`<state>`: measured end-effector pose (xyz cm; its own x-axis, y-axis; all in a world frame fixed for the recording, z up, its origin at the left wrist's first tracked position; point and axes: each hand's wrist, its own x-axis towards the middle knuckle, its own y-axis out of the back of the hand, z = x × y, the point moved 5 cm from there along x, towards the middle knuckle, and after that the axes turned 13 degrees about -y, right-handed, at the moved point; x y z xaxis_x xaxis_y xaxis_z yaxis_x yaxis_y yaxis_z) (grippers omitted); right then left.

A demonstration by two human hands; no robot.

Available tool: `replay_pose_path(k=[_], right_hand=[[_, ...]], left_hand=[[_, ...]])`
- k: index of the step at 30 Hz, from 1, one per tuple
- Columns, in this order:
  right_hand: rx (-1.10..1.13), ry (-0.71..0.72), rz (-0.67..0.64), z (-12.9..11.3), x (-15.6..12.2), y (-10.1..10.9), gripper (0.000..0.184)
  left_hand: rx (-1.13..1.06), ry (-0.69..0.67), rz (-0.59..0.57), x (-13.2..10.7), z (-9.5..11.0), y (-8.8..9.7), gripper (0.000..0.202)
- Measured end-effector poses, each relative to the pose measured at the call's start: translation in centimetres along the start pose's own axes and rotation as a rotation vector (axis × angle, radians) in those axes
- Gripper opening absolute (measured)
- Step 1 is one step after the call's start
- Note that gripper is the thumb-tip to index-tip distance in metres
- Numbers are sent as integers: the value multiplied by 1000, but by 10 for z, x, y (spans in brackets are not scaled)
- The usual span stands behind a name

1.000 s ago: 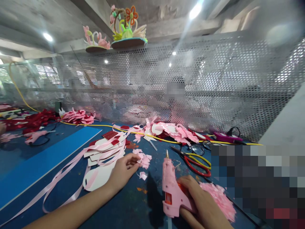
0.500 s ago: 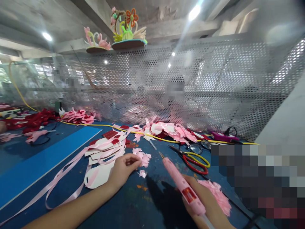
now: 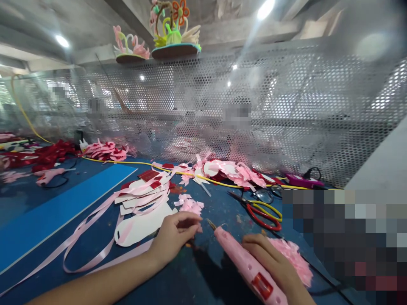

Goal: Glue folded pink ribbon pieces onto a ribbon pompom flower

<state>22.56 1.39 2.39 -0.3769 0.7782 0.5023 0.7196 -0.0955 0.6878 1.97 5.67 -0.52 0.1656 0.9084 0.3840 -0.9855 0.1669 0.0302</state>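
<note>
I face one grey perforated screen (image 3: 190, 101); above it, a concrete ceiling (image 3: 38, 21) with beams (image 3: 131, 23) and lit white lamps (image 3: 266, 9); below it, my dark-blue tabletop (image 3: 165, 281); at its right, one pale, slanting panel (image 3: 378, 156).

craft workshop | glue gun (image 3: 235, 253) | scissors (image 3: 248, 205) | ribbon pile (image 3: 249, 174) | perforated partition (image 3: 197, 127)

Scissors (image 3: 248, 206) lie beyond the glue gun (image 3: 235, 253) — stacked cards (image 3: 135, 231) leftward.
</note>
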Motion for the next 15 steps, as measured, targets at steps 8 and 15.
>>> replay_pose_path(k=[8, 15], right_hand=[[17, -94, -83, 4, 3, -8, 27], [8, -114, -107, 5, 3, -12, 28]], left_hand=[[-124, -5, 64, 2, -2, 2, 31], [-63, 27, 98, 4, -1, 5, 37]])
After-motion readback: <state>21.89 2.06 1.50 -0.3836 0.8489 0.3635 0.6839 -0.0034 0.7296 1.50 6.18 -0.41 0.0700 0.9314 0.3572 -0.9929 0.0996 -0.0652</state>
